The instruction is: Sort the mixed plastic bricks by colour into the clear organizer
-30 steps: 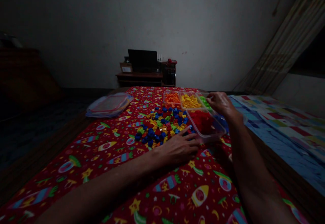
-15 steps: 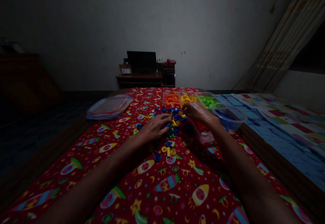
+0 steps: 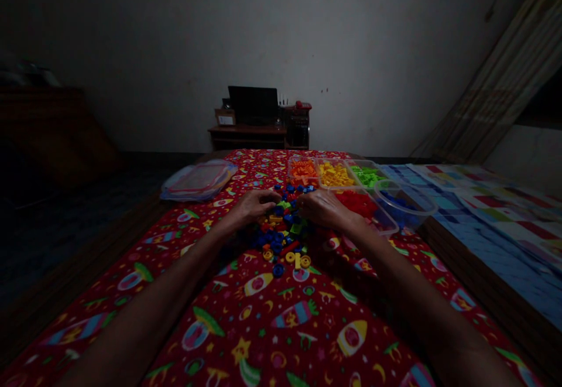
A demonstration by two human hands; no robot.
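Note:
A loose pile of mixed toy building bricks (image 3: pixel 285 232), blue, yellow, green, red and orange, lies on the red patterned tablecloth (image 3: pixel 281 340). At the pile's left edge is my left hand (image 3: pixel 253 206), its curved fingers a little apart and nothing visible in them. My right hand (image 3: pixel 324 208) is over the pile's right side, fingers bent down and pressed together; whatever they hold is hidden. Beyond it stand clear boxes of sorted bricks: orange bricks (image 3: pixel 304 170), yellow bricks (image 3: pixel 336 174), green bricks (image 3: pixel 367 176) and red bricks (image 3: pixel 357 202).
A round clear tub (image 3: pixel 424 205) with blue bricks (image 3: pixel 397 201) stands right of the boxes. Stacked plastic lids (image 3: pixel 199 181) lie at the far left. Yellow wheel pieces (image 3: pixel 305 261) and a blue wheel (image 3: pixel 278 270) sit in front of the pile. A monitor (image 3: pixel 253 104) stands by the wall.
My right hand has drawn back from beside the yellow box to the pile, uncovering the red bricks. My left hand has shifted left and away from me, exposing more blue bricks.

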